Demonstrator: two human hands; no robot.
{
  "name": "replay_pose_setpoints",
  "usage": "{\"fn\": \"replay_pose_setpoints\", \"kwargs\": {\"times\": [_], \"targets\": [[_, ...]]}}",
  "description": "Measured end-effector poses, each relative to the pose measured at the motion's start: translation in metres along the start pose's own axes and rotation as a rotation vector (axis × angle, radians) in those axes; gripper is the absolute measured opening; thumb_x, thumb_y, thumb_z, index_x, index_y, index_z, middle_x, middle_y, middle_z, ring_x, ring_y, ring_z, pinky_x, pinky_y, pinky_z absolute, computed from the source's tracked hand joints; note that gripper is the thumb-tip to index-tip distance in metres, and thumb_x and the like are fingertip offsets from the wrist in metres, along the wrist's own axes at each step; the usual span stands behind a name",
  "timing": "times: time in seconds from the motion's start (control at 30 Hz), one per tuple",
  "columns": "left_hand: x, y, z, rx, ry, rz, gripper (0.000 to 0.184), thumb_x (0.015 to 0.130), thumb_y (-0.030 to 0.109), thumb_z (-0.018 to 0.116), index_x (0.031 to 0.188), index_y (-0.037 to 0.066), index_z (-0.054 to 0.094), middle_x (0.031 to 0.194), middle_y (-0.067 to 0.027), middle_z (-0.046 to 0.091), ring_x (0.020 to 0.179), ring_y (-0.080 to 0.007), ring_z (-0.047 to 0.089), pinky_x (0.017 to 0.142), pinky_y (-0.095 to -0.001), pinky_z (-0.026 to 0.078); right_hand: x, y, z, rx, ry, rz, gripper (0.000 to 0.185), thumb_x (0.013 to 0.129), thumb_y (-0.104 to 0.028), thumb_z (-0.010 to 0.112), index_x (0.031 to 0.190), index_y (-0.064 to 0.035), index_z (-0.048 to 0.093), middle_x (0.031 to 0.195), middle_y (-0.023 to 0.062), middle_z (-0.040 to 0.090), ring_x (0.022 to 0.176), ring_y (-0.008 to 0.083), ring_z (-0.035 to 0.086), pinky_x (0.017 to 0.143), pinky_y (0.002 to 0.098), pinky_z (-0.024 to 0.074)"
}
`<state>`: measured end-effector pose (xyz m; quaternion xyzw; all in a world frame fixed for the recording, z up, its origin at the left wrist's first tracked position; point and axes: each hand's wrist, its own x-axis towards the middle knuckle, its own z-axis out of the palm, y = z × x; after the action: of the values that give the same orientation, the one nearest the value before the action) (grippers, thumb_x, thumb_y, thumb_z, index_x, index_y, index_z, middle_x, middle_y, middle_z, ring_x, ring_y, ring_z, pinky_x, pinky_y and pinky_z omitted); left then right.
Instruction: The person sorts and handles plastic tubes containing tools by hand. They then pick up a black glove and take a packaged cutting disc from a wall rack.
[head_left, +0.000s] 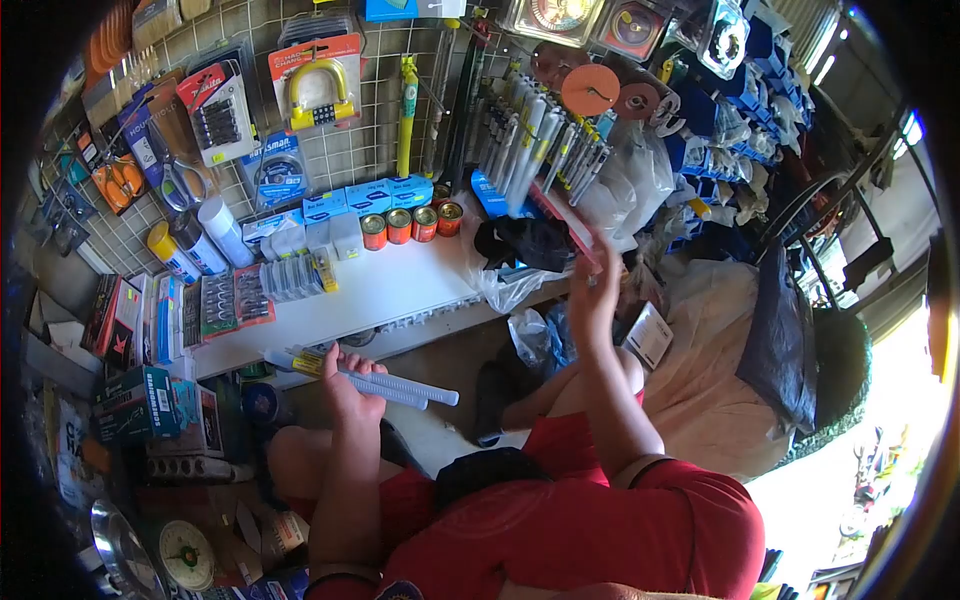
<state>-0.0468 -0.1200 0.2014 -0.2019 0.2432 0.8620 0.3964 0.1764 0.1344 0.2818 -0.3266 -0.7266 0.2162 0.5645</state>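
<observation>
My left hand (352,388) is closed around a few long, ribbed, see-through plastic tubes (408,388), held level above the floor in front of the shelf. A yellow label shows on them near the fingers; their contents are too small to make out. Further right, my right hand (597,278) is raised at the shelf's end, its fingers around the lower end of a long, flat red-and-white pack (570,228). A black cloth-like bundle (522,243) lies just left of that hand. Similar slim tubes (535,145) hang on the rack above.
A white shelf (330,310) carries small orange-red tins (398,226), blue boxes (350,200) and spray cans (200,240). Packaged tools hang on the wire grid, including a yellow lock (318,95). Blue bins (720,130) fill the right wall. A dial scale (187,555) stands lower left.
</observation>
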Motion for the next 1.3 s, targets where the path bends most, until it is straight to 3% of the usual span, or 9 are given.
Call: {"fn": "replay_pose_setpoints", "kwargs": {"times": [0.13,0.27,0.47,0.7,0.87,1.0,1.03,1.17,1.3], "targets": [[-0.007,-0.013,0.004,0.032,-0.056,0.02,0.026,0.095,0.035,0.062,0.084,0.019,0.044,0.07,0.005,0.04,0.063,-0.0126,0.04,0.064,-0.0329,0.038,-0.085,-0.038,0.028,0.356,-0.663,0.103,0.029,0.09,-0.003,0.065,0.117,0.001,0.056,0.12,0.0165,0.058,0.108,0.0273,0.059,0.093,0.0355,0.0468],[-0.009,-0.037,-0.003,0.137,-0.192,0.045,0.023,0.097,0.035,0.06,0.089,0.016,0.048,0.074,0.0022,0.044,0.067,-0.0146,0.043,0.066,-0.0334,0.04,-0.122,-0.087,0.038,0.216,-1.117,0.062,0.057,0.089,-0.028,0.071,0.136,-0.0056,0.048,0.113,0.0225,0.06,0.105,0.0375,0.061,0.085,0.0423,0.0518],[-0.023,-0.046,0.005,0.252,-0.253,0.06,0.029,0.099,0.035,0.059,0.106,0.006,0.056,0.083,-0.0041,0.054,0.077,-0.0188,0.055,0.074,-0.0367,0.047,-0.133,-0.087,0.039,0.233,-1.129,0.175,0.063,0.09,-0.027,0.07,0.139,-0.0041,0.039,0.111,0.0271,0.064,0.099,0.0417,0.066,0.084,0.0455,0.0513],[-0.02,-0.039,0.011,0.468,-0.447,0.144,0.063,0.103,0.047,0.046,0.138,-0.004,0.042,0.129,-0.0236,0.057,0.122,-0.0325,0.056,0.101,-0.0447,0.047,-0.103,-0.054,0.02,0.259,-1.421,0.156,0.054,0.096,-0.018,0.059,0.146,-0.0091,0.041,0.102,0.0233,0.067,0.092,0.0345,0.069,0.08,0.0402,0.0517],[-0.017,-0.027,0.013,0.579,-0.396,0.14,0.075,0.101,0.053,0.046,0.146,-0.005,0.032,0.139,-0.0276,0.049,0.133,-0.0372,0.047,0.102,-0.0495,0.046,-0.095,-0.032,0.006,0.134,-1.006,0.09,0.042,0.095,-0.013,0.061,0.135,-0.0037,0.053,0.099,0.0198,0.068,0.085,0.0264,0.067,0.077,0.0354,0.0514],[-0.022,-0.016,0.015,0.619,-0.307,0.066,0.059,0.1,0.051,0.051,0.134,0.002,0.051,0.094,-0.0113,0.07,0.078,-0.0184,0.068,0.066,-0.0323,0.054,-0.067,-0.01,0.0,0.338,-0.615,0.288,0.043,0.1,-0.012,0.057,0.139,0.0032,0.047,0.119,0.0116,0.061,0.107,0.0156,0.057,0.092,0.0297,0.0456],[-0.024,-0.02,0.019,0.554,-0.276,0.088,0.043,0.1,0.045,0.056,0.116,0.006,0.06,0.063,0.0017,0.055,0.049,-0.0083,0.048,0.049,-0.0266,0.04,-0.059,-0.002,0.0,0.409,-0.495,0.31,0.043,0.101,-0.012,0.056,0.14,0.0041,0.046,0.123,0.0097,0.059,0.11,0.0141,0.054,0.095,0.0288,0.0439],[-0.025,-0.017,0.015,0.5,-0.3,-0.051,0.031,0.1,0.042,0.057,0.103,0.011,0.06,0.058,0.0063,0.031,0.047,-0.0054,0.029,0.047,-0.0246,0.026,-0.017,0.008,-0.011,0.331,-0.209,0.23,0.041,0.099,-0.011,0.059,0.136,0.0035,0.049,0.11,0.0055,0.061,0.099,0.0104,0.054,0.089,0.0253,0.0434],[-0.022,-0.018,0.012,0.479,-0.308,-0.073,0.03,0.1,0.042,0.057,0.103,0.012,0.058,0.059,0.0062,0.034,0.047,-0.0057,0.031,0.047,-0.0247,0.028,0.016,-0.006,-0.021,0.122,-0.086,0.162,0.037,0.099,-0.013,0.061,0.131,0.0037,0.054,0.093,0.0019,0.061,0.08,0.0062,0.052,0.07,0.0218,0.0423]]}}
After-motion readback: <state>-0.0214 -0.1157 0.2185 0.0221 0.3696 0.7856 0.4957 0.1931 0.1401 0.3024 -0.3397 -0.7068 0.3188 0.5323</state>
